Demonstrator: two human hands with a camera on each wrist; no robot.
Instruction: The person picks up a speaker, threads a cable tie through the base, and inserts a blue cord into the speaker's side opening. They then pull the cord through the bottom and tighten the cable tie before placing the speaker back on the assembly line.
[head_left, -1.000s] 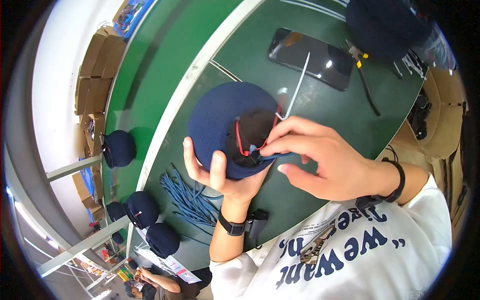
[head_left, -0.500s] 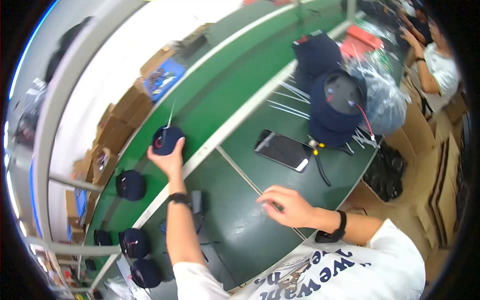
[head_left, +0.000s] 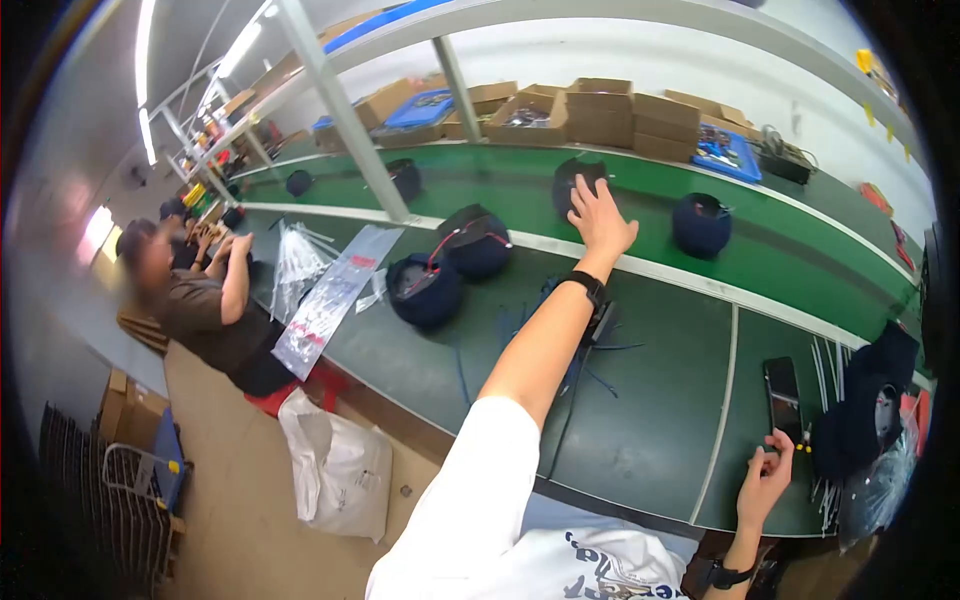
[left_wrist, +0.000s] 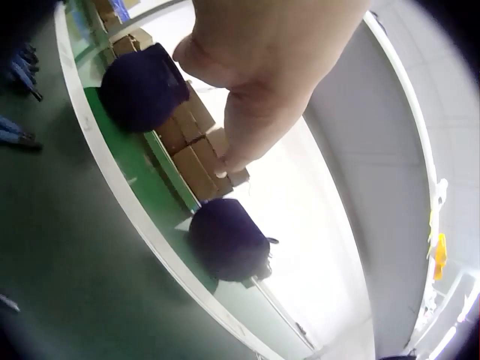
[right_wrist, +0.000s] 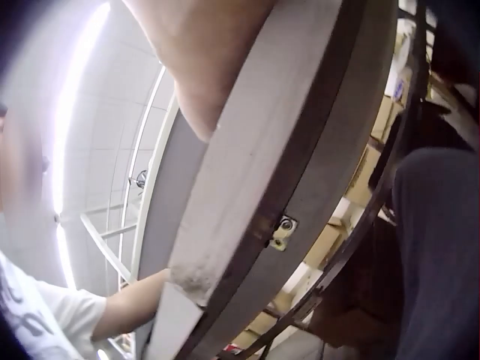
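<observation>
My left hand (head_left: 603,222) reaches out over the green belt with its fingers spread. In the head view they overlap a round navy knit hat (head_left: 566,190). In the left wrist view that hat (left_wrist: 135,94) shows beside the hand (left_wrist: 277,82), and a second navy hat (left_wrist: 225,238) sits on the belt apart from it; the head view has this hat (head_left: 702,228) right of the hand. My right hand (head_left: 765,485) hovers near the table's front edge, below a black phone (head_left: 781,390), fingers loosely curled around nothing visible.
Two navy hats (head_left: 425,292) with red wire lie on the table beside a plastic bag (head_left: 335,300). Blue cords (head_left: 575,375) lie under my left forearm. White cable ties (head_left: 828,370) and stacked navy hats (head_left: 850,440) stand far right. A metal post (head_left: 375,160) rises behind the table.
A second ago both hands worked on a navy hat; my left hand then held it over the belt. It now sits there released, the left hand beside another hat. The view has swung left.
</observation>
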